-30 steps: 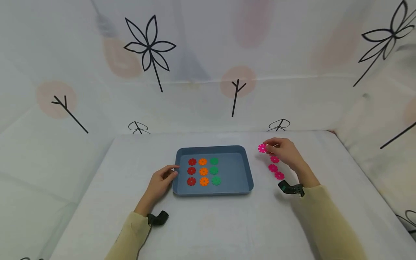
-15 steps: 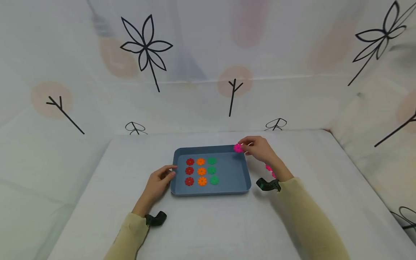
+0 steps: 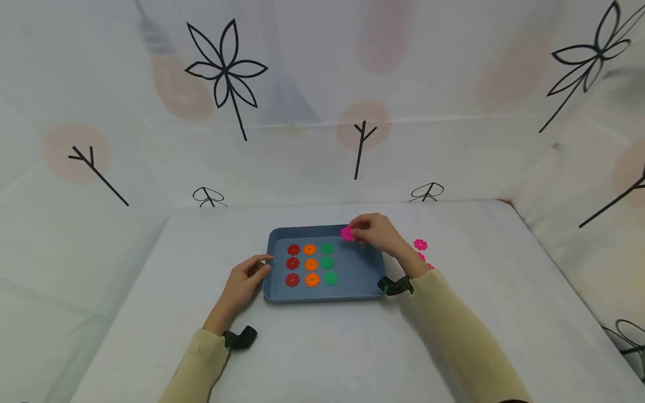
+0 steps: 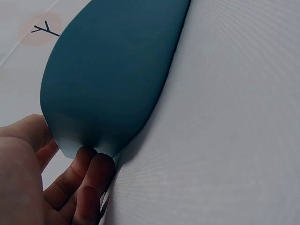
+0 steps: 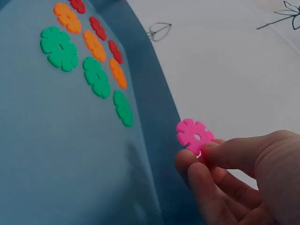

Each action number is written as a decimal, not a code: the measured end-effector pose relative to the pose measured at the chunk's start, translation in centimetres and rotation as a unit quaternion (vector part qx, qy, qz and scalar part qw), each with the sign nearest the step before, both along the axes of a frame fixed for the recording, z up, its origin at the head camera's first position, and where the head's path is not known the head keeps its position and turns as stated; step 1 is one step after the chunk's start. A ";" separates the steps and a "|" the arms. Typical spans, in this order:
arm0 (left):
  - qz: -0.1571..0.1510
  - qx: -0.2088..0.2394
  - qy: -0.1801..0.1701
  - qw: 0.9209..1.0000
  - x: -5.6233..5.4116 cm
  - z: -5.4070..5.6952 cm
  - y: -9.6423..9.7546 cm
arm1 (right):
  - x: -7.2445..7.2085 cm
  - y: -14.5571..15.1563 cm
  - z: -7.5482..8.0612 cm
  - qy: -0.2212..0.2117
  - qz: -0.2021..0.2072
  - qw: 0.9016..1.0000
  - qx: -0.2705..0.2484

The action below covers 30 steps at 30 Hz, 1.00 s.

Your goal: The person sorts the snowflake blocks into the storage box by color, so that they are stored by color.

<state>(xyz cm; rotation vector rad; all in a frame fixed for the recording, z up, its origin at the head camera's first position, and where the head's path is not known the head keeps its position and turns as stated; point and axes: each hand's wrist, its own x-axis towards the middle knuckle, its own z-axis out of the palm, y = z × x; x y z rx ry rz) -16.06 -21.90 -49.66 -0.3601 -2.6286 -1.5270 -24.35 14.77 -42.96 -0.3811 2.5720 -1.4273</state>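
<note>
My right hand (image 3: 375, 232) pinches a pink flower-shaped disc (image 3: 347, 234) between thumb and fingers, held above the tray's far right part. In the right wrist view the pink disc is tilted, its centre hole showing. My left hand (image 3: 245, 281) holds the left edge of the blue-grey tray (image 3: 360, 285); in the left wrist view its curled fingers (image 4: 101, 171) touch the tray's wall. Inside the tray lie flower discs in three columns: red discs (image 3: 292, 263), orange discs (image 3: 311, 264) and green discs (image 3: 327, 263). The tray's right part is partly hidden by my right wrist.
More pink flower discs (image 3: 420, 244) lie on the white-covered table (image 3: 322, 347) to the right of the tray, partly behind my right forearm. A white cloth (image 3: 302, 157) with printed plants hangs behind the table. Black wrist cameras (image 3: 241, 338) sit on both wrists.
My right hand has carried the pink disc leftward from beside the tray to above its far right part. My left hand has stayed at the tray's left edge.
</note>
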 end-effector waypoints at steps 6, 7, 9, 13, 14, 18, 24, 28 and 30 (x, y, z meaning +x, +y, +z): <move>-0.002 0.003 0.006 1.000 -0.1 -0.1 0.1 | -0.5 -0.8 -0.5 0.018 0.012 0.999 0.026; -0.002 0.003 0.006 1.000 -0.1 -0.1 0.1 | -0.6 -0.8 -0.6 0.022 0.014 0.999 0.034; -0.001 0.003 0.004 1.000 -0.2 -0.1 0.1 | -0.7 -0.9 -0.8 0.028 0.014 0.998 0.049; 0.002 0.006 -0.002 1.000 -0.1 0.0 0.2 | -0.8 -1.0 -1.2 0.038 0.016 0.996 0.081; 0.003 0.006 -0.002 1.000 -0.1 0.0 0.2 | -0.8 -1.0 -1.2 0.040 0.018 0.995 0.089; 0.003 0.013 0.000 1.000 0.0 0.0 0.2 | -0.9 -1.1 -1.4 0.048 0.023 0.992 0.114; 0.006 0.014 -0.006 1.000 0.2 0.2 0.3 | -0.8 -1.2 -1.4 0.053 0.011 0.990 0.133; 0.005 0.010 -0.011 1.000 0.2 0.3 0.3 | -0.8 -1.4 -1.4 0.056 0.004 0.988 0.144; 0.004 0.007 -0.011 1.000 0.1 0.2 0.3 | -0.8 -1.5 -1.3 0.055 0.002 0.987 0.149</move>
